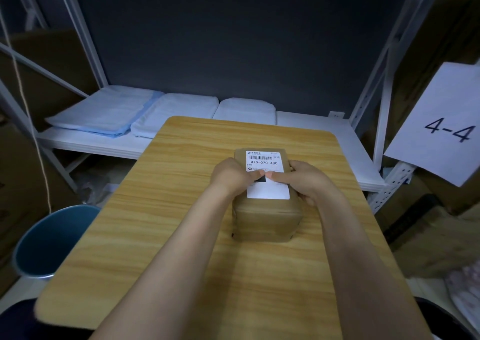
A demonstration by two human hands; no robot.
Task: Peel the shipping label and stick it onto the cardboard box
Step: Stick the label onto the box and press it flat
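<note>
Cardboard box (265, 217) already carries the shipping label (267, 174); with left hand (233, 176) and right hand (304, 181) pressing thumbs down, neither grasping, smooth toward 6 o'clock.

Near the middle of the light wood-grain table (161, 235): a small brown cardboard box (267, 217). On the box's top face: a white printed shipping label (267, 176). At the label's left edge, touching it, the left hand (231, 176); at its right edge, also touching, the right hand (304, 181), thumbs nearly meeting over the label's middle. Behind the table: a white metal shelf rack (85, 142), with three folded pale cloth bundles (166, 116) side by side on its board. Left of the table, lower down: a round blue bin (49, 241). Right of the table, on the rack's post: a white paper sheet marked 4-4 (439, 126).
</note>
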